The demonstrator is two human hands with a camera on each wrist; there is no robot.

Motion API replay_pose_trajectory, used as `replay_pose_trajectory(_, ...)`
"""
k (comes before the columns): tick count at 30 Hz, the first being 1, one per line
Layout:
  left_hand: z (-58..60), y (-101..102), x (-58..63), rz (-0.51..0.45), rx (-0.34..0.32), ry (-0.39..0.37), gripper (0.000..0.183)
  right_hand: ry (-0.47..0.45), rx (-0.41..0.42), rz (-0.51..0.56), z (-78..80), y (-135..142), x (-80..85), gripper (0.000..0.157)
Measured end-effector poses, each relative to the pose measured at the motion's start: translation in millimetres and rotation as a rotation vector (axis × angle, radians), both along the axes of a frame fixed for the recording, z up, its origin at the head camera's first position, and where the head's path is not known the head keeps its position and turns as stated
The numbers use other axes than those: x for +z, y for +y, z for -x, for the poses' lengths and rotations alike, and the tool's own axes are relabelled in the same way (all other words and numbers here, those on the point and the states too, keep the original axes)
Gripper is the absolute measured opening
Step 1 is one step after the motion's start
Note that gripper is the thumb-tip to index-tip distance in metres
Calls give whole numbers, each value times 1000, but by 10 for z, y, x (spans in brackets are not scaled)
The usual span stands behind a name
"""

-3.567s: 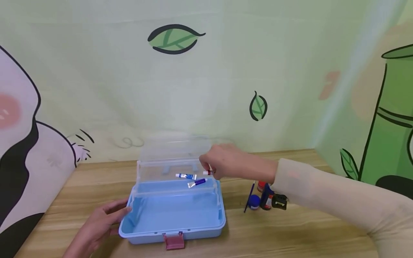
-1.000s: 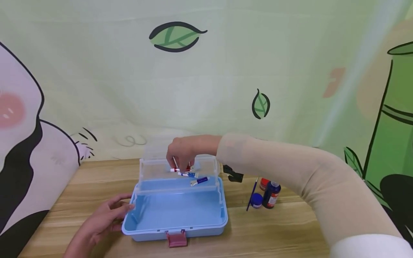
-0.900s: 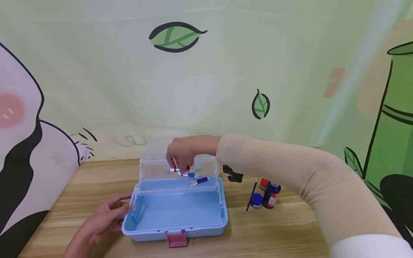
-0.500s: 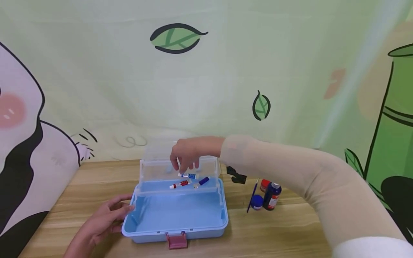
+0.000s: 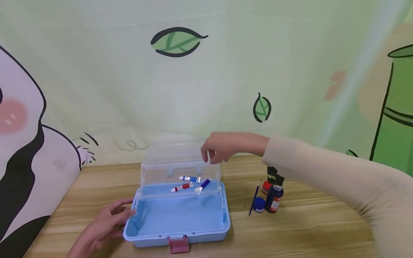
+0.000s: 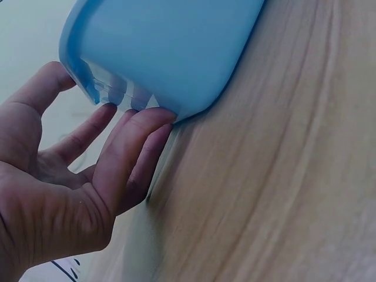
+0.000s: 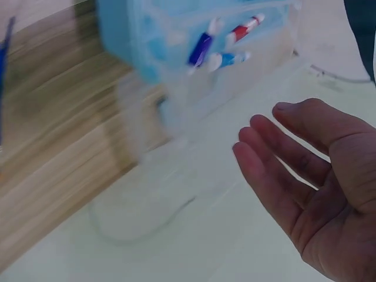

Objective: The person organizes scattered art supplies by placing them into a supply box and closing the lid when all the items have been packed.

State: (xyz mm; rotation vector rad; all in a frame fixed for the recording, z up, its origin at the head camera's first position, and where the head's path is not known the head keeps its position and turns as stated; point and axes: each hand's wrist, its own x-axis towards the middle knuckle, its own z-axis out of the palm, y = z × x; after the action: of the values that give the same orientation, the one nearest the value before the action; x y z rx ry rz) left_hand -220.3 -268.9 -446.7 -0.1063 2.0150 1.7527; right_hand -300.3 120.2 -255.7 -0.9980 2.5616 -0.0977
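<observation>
A light-blue plastic storage box (image 5: 177, 218) stands with its clear lid (image 5: 174, 150) raised and a clear inner tray (image 5: 151, 179) lifted at its back. Three paint tubes lie in that tray: a light-blue tube (image 5: 190, 178), a red tube (image 5: 182, 187) and a dark-blue tube (image 5: 203, 186). My left hand (image 5: 104, 224) grips the box's left end between thumb and fingers; the left wrist view shows my fingers (image 6: 141, 141) along that end. Above the tray's right end hovers my right hand (image 5: 224, 147), fingers loosely bent and holding nothing.
Right of the box, on the wooden table (image 5: 306, 222), are a paintbrush (image 5: 255, 197), a blue-lidded jar (image 5: 259, 204), a red jar (image 5: 266, 187) and a dark bottle (image 5: 274, 199). A printed backdrop (image 5: 226, 71) rises behind the table. A pink latch (image 5: 179, 245) hangs at the box's front.
My right hand brought the red tube over the tray and let it go among the other tubes, then moved up and right. My left hand stayed at the box's left end.
</observation>
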Motion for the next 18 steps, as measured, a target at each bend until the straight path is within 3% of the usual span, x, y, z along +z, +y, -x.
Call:
replay_pose_trajectory(11, -70, 80, -23, 2, 44, -7, 68, -46, -85, 46, -71, 1218, -155, 16)
replay_pose_trajectory(18, -70, 31, 21, 20, 73, 1, 67, -59, -97, 49, -141, 1823, -494, 20)
